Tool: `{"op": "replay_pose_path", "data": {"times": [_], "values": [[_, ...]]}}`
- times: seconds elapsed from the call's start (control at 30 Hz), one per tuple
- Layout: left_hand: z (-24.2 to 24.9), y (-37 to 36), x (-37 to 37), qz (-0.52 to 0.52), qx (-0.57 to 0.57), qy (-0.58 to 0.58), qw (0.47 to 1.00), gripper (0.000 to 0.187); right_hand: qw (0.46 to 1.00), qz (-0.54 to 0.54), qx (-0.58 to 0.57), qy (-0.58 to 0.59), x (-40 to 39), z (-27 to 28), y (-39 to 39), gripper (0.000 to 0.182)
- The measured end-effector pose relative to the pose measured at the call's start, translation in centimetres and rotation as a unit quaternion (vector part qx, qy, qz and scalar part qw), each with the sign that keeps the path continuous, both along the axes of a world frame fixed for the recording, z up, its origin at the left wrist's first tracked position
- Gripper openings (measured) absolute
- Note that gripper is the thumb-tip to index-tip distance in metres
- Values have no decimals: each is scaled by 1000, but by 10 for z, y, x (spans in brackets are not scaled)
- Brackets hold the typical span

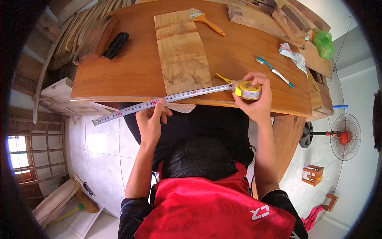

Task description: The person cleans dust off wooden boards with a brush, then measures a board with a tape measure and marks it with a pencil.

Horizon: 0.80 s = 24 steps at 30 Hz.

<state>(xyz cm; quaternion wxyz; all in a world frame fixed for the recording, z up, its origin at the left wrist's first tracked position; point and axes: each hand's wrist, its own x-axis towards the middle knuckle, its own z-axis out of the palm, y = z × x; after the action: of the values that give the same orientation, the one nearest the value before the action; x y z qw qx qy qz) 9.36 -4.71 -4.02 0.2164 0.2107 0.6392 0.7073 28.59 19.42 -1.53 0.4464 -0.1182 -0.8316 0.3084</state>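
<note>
A yellow tape measure [247, 91] is held in my right hand [258, 97], its fingers wrapped round the case near the table's front edge. The blade [185, 95] runs out to the left, sloping down past the table edge, with its hooked end in the air. My left hand [150, 119] pinches the blade between thumb and fingers, partway along. Just behind the blade lies a flat wooden board [183, 51], lengthwise on the table, its near end close to the blade. A yellow wrist strap [222, 78] hangs from the case.
On the wooden table [238, 47] lie an orange-handled paintbrush [209, 22], a toothbrush [275, 71], a black object [116, 45] and a crumpled wrapper [293, 55]. Timber pieces [254, 20] stand at the back right, more planks [85, 36] at left. A fan [343, 137] stands right.
</note>
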Motion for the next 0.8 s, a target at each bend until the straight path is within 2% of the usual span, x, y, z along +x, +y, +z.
{"op": "replay_pose_path", "data": {"times": [0.47,0.7,0.8], "values": [[5,8,1,56,1,12,998,31,999,-26,33,10,-2,-5,1,57],[19,13,-4,66,-40,-11,997,34,993,-70,92,-4,-7,3,-4,57],[23,14,-6,61,-46,-24,997,34,995,-71,76,1,-9,2,-4,55]]}}
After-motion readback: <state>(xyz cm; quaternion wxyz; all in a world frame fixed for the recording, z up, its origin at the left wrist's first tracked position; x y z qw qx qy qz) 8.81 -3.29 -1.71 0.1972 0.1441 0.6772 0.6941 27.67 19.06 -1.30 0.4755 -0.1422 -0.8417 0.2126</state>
